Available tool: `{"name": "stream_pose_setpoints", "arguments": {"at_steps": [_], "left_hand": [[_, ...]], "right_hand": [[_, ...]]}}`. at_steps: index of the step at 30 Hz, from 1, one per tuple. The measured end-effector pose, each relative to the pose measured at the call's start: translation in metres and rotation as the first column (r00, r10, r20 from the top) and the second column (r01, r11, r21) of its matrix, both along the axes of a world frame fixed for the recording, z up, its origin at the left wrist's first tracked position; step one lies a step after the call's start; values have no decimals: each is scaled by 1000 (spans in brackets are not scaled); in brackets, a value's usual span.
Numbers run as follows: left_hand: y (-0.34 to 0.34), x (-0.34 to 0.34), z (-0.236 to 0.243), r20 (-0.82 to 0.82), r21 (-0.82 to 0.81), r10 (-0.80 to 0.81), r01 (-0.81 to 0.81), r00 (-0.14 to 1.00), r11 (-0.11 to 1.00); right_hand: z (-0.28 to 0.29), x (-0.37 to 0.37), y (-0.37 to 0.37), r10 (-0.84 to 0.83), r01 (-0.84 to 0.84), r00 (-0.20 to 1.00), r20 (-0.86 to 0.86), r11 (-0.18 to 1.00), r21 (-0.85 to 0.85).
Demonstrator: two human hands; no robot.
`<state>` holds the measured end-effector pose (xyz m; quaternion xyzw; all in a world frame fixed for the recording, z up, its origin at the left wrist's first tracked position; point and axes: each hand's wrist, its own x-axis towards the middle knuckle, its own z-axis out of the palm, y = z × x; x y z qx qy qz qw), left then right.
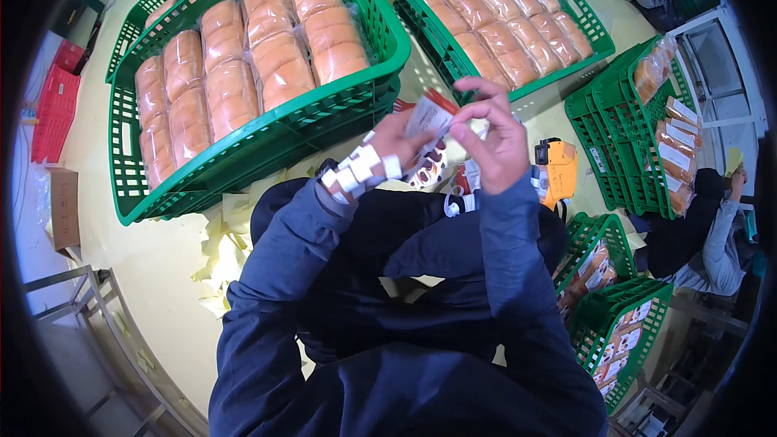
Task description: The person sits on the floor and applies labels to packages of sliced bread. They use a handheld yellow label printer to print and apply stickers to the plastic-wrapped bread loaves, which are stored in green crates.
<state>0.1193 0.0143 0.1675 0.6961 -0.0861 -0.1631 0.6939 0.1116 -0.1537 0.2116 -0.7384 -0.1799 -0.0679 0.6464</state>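
Note:
In front of my chest, my left hand (394, 146) is closed on a small stack of printed labels (431, 116), white with a red-brown edge. My right hand (495, 129) pinches at the labels' right edge with thumb and forefinger, its other fingers raised. Several small white stickers (356, 168) are stuck across my left wrist. Beneath the hands, partly hidden, lie more brown-and-white printed pieces (429, 173). A large green crate (267, 150) of plastic-wrapped bread loaves (279, 69) stands ahead to the left, close to my left hand.
Another green crate (550, 81) of wrapped bread is ahead right. Stacked crates (603, 133) with labelled loaves stand at right, with more crates (647, 316) nearer. A yellow handheld device (560, 168) lies beside my right knee. Yellowish paper scraps (218, 255) litter the floor. Another person (712, 247) sits far right.

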Motion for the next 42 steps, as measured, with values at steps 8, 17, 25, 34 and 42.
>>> {"name": "stream_pose_setpoints", "arguments": {"at_steps": [8, 17, 25, 34, 42], "left_hand": [[3, -2, 31, -507, -504, -160, -141, 847, 852], [-4, -8, 50, -561, -283, 5, -197, 828, 939], [6, 0, 10, -381, -308, -119, -5, 917, 951], [6, 12, -9, 416, 255, 301, -428, 858, 867], [8, 10, -7, 453, 252, 223, -364, 863, 896]], "right_hand": [[-6, -3, 14, -74, 64, 996, -51, 982, -175], [-22, 6, 15, -65, 124, 981, 183, 935, -332], [-34, 2, 30, -271, 308, 942, -200, 932, 190], [-126, 15, 23, -421, 530, 789, -447, 835, 149], [-163, 92, -90, -482, 288, 814, -325, 820, -495]]}}
